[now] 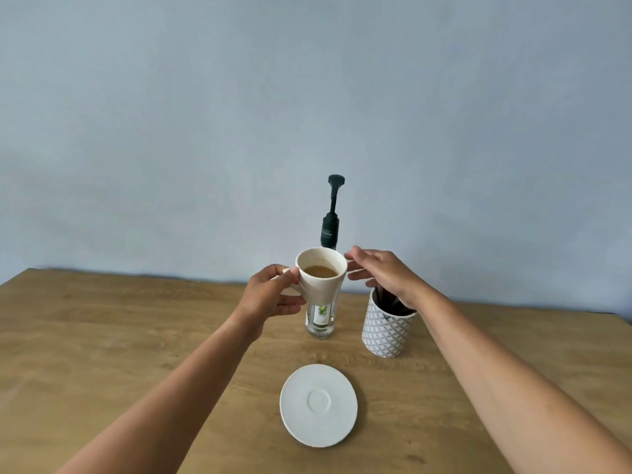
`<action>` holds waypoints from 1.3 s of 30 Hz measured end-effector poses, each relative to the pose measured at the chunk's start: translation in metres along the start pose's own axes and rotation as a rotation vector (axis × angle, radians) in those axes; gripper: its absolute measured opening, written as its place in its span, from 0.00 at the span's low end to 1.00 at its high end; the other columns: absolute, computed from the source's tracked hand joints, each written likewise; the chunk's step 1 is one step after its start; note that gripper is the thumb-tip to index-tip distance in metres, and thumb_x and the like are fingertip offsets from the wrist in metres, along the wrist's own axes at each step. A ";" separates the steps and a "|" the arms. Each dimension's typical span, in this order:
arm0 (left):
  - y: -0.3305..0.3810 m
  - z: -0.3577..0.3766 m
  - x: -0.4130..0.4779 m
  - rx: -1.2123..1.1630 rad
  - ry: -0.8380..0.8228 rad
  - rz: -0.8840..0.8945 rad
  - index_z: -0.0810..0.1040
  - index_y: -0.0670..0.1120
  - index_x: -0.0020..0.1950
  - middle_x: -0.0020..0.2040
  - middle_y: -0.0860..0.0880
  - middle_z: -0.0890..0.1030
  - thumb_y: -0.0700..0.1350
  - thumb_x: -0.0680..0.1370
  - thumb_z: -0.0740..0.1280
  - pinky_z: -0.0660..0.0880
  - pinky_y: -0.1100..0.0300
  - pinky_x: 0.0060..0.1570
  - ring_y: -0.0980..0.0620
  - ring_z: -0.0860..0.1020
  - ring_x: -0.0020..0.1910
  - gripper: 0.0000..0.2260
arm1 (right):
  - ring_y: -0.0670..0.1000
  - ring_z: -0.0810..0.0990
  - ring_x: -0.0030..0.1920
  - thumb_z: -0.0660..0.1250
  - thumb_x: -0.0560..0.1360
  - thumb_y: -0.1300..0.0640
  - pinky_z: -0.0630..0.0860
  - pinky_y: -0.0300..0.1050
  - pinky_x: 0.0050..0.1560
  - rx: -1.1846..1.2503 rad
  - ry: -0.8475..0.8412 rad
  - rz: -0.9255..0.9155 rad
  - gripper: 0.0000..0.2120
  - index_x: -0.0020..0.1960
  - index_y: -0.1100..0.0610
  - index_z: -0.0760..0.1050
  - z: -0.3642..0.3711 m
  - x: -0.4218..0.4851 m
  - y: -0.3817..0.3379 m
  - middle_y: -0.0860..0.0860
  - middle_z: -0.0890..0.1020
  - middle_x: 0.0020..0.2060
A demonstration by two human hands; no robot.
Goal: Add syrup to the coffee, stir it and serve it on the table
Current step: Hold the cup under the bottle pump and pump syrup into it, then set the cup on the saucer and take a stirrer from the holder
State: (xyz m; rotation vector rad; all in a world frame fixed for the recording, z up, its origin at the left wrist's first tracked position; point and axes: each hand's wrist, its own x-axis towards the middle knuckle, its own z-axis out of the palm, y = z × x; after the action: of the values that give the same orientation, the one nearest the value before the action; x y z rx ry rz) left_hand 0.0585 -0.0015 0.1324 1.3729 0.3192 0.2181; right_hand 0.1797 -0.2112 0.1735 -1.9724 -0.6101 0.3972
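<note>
White cup point(320, 278): coffee inside, held up off tabletop point(102, 336), in front of syrup bottle point(323, 319), below pump point(333, 213).
L hand point(273, 292): fingers clamped on cup handle, 9 o'clock side.
R hand point(383, 271): fingers apart, at cup's 3 o'clock, contact unclear.
Saucer point(318, 405): bare, 6 o'clock of bottle.
Stirrer pot point(386, 326): 3 o'clock of bottle.
Progress: early, prob pre-pump. Left: syrup, stir, serve.

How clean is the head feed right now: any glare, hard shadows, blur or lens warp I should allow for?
Head view: light is soft and even, no glare on the saucer and only faint shadows; the wide lens bows the table edge and stretches both forearms; the picture is slightly soft, so the syrup bottle label cannot be read, though the coffee in the cup shows clearly.
</note>
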 end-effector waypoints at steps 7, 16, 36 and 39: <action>-0.056 -0.004 -0.024 0.020 0.002 -0.079 0.76 0.46 0.45 0.47 0.45 0.84 0.46 0.81 0.69 0.83 0.49 0.45 0.38 0.85 0.44 0.06 | 0.37 0.81 0.52 0.78 0.62 0.46 0.76 0.31 0.46 0.175 -0.080 0.042 0.28 0.60 0.43 0.76 0.047 -0.040 0.058 0.39 0.86 0.48; -0.129 -0.013 -0.047 0.033 -0.019 -0.183 0.77 0.47 0.47 0.43 0.49 0.87 0.46 0.81 0.67 0.82 0.51 0.44 0.47 0.85 0.45 0.05 | 0.39 0.82 0.54 0.78 0.66 0.63 0.77 0.33 0.51 0.175 -0.085 0.087 0.27 0.58 0.40 0.75 0.085 -0.065 0.121 0.39 0.85 0.50; -0.177 -0.022 -0.060 0.190 -0.026 -0.221 0.77 0.43 0.44 0.40 0.48 0.82 0.41 0.82 0.65 0.79 0.57 0.41 0.50 0.79 0.41 0.07 | 0.34 0.75 0.57 0.79 0.65 0.62 0.70 0.29 0.54 0.184 -0.142 0.238 0.40 0.73 0.53 0.66 0.111 -0.087 0.165 0.44 0.78 0.59; -0.177 -0.023 -0.061 0.197 -0.023 -0.226 0.77 0.43 0.44 0.39 0.48 0.81 0.40 0.82 0.66 0.79 0.56 0.41 0.50 0.79 0.40 0.07 | 0.35 0.75 0.58 0.79 0.65 0.63 0.71 0.28 0.54 0.193 -0.149 0.239 0.40 0.73 0.54 0.66 0.111 -0.087 0.166 0.47 0.77 0.62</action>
State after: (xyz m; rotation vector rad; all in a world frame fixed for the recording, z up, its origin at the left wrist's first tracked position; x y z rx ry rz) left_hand -0.0129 -0.0341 -0.0397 1.5186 0.4830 -0.0175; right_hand 0.0917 -0.2439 -0.0230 -1.8452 -0.4118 0.7294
